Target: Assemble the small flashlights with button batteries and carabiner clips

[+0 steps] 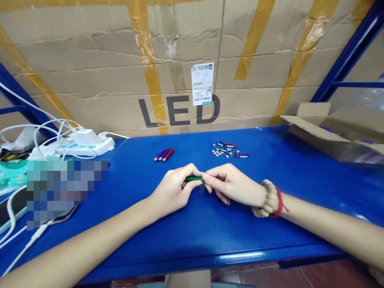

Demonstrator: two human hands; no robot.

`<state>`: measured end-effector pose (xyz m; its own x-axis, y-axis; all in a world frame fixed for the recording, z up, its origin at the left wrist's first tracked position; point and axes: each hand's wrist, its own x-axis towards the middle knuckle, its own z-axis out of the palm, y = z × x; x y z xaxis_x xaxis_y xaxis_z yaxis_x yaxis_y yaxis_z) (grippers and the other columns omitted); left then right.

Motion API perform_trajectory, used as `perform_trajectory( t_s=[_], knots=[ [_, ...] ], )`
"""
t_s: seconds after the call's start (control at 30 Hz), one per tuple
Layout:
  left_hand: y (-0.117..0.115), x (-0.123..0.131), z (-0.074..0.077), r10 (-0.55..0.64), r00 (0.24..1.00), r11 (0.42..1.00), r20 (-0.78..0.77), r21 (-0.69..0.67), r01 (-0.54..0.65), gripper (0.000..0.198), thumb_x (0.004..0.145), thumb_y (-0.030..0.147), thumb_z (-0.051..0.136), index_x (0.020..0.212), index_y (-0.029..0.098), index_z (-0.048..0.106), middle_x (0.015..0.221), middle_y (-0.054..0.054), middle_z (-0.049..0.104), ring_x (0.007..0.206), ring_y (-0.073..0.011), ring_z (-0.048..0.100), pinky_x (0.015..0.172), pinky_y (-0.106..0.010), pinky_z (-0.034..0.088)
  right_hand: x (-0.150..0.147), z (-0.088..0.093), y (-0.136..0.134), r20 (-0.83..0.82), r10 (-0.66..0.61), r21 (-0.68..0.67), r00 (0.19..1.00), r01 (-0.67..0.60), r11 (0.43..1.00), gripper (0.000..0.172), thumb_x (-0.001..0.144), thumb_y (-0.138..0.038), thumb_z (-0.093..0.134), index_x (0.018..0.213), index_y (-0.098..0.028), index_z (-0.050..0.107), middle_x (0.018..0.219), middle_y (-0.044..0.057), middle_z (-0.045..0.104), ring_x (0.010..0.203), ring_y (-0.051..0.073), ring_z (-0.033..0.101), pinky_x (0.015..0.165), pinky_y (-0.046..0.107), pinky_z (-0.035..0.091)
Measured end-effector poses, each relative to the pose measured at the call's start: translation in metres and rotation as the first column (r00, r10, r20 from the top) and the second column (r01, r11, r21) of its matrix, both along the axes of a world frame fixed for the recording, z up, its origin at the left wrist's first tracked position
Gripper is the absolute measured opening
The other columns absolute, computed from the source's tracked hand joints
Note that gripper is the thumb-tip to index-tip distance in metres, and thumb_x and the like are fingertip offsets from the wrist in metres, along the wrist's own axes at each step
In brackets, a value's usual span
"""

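Tube [193, 179] in narrow pinch of left hand [172, 190], nearer than discs [217, 152]; at its end, close pinch of right hand [232, 185], contents unclear. Seems end-fitting work, calling next for steady alignment.

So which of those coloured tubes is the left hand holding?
The green tube; the red tube and purple tubes lie side by side on the blue table.

Storeroom-type workspace: blue worktop [210, 234] within metal rack frame [348, 56], large taped "LED" carton [105, 80] behind, open cardboard box [318, 140] alongside.
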<state>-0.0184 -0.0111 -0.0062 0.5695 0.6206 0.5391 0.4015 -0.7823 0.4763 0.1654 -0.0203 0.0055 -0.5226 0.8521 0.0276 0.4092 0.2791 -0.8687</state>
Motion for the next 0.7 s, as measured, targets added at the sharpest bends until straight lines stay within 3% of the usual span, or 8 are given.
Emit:
perform_trajectory(
  t_s=[0.23,0.57,0.7],
  knots=[
    [0.003,0.001,-0.004,0.001,1.0,0.998,-0.016,0.057,0.0,0.018,0.087,0.014,0.048,0.094,0.018,0.065,0.086,-0.002,0.07,0.08,-0.0134,0.065,0.075,-0.022,0.049,0.0,0.0,0.003,0.029,-0.023,0.074,0.999,0.021,0.997,0.04,0.087,-0.047,0.043,0.062,-0.016,0.051,0.038,-0.006,0.044,0.033,0.006,0.041,0.04,0.017,0.033],
    [0.002,0.002,-0.006,0.105,0.989,0.992,-0.099,0.077,-0.098,0.021,0.088,0.016,0.046,0.089,0.019,0.067,0.088,-0.003,0.07,0.079,-0.0151,0.065,0.075,-0.026,0.051,0.0,0.003,0.006,0.116,-0.015,0.186,0.993,-0.007,0.983,0.045,0.088,-0.05,0.042,0.062,-0.015,0.054,0.043,-0.005,0.046,0.035,0.005,0.042,0.044,0.018,0.034],
    [0.002,0.002,-0.006,0.121,0.986,0.991,-0.115,0.071,-0.114,0.022,0.089,0.016,0.044,0.092,0.019,0.065,0.092,-0.003,0.069,0.081,-0.015,0.064,0.075,-0.026,0.051,0.005,0.001,0.012,0.181,-0.046,0.394,0.982,-0.03,0.919,0.048,0.089,-0.05,0.042,0.06,-0.015,0.058,0.053,-0.002,0.055,0.044,0.006,0.047,0.051,0.02,0.033]
  ],
)
